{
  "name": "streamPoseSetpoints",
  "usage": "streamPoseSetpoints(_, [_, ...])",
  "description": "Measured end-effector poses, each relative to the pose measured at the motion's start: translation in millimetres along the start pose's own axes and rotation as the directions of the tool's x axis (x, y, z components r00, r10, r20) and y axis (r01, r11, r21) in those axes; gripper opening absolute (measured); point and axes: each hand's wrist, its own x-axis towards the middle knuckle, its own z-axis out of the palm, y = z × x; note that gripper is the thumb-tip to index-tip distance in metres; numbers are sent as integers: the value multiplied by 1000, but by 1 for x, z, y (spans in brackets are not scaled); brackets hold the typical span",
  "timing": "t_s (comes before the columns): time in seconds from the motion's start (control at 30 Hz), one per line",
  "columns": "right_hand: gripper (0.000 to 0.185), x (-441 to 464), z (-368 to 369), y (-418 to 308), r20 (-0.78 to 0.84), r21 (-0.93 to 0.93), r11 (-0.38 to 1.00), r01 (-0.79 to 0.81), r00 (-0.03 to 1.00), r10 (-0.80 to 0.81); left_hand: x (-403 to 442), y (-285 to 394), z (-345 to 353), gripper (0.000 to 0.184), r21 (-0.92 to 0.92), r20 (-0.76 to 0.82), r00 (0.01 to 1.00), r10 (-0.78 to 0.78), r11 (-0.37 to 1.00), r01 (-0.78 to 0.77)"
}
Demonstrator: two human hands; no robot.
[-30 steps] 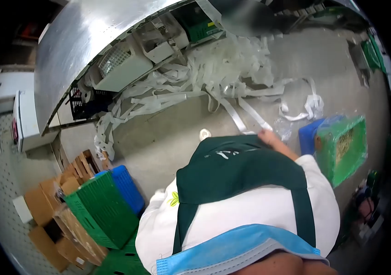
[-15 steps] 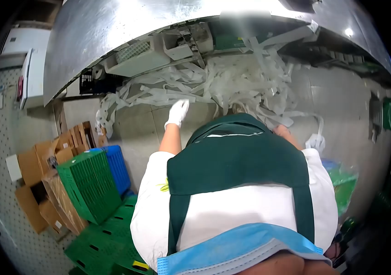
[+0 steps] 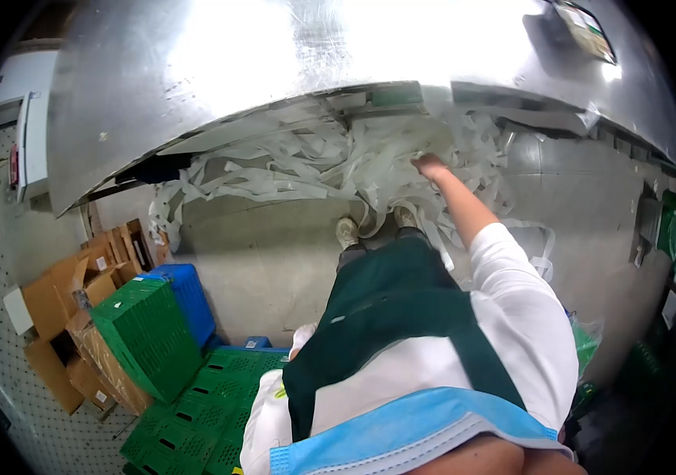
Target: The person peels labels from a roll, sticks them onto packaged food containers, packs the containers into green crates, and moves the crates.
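My right hand (image 3: 430,166) reaches forward over a wide tangle of white strips (image 3: 298,162) on the floor, below the edge of the metal table (image 3: 258,55). Its fingers look curled, but what they hold, if anything, is too small to make out. My left hand is hidden; only a bit of the left forearm (image 3: 303,336) shows beside the dark green apron (image 3: 385,293). Both of my shoes stand on the floor near the strips.
At the left are a green crate (image 3: 148,336), a blue crate (image 3: 187,297) and cardboard boxes (image 3: 57,293). Flat green crates (image 3: 203,412) lie at the lower left. A plastic-wrapped green container (image 3: 586,344) is partly visible on the right.
My right hand has moved from beside the apron forward over the strips. The gloved left hand has dropped back out of sight. More of the metal tabletop shows.
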Motion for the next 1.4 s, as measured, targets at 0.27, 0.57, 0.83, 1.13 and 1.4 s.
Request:
streamPoseSetpoints(0.27, [40, 186, -63, -15, -450, 516, 856, -7, 849, 278, -1, 8, 63, 16, -334, 82, 972, -221, 913, 236])
streamPoseSetpoints(0.57, [36, 199, -76, 7, -319, 857, 491, 158, 911, 263, 3, 9, 83, 21, -410, 102, 956, -274, 865, 291])
streamPoseSetpoints(0.83, [34, 58, -68, 70, -231, 973, 34, 230, 946, 228, 12, 13, 48, 25, -352, 53, 987, -149, 923, 158])
streamPoseSetpoints(1.13, [13, -116, 20, 107, -50, 906, -361, 220, 904, 425, 40, 51, 2, 31, -221, 2, 987, 162, 962, -158])
streamPoseSetpoints(1.4, [20, -265, 104, 105, -67, 932, -279, 230, 868, 492, 74, 134, -37, 28, 32, -183, 808, 560, 825, -564])
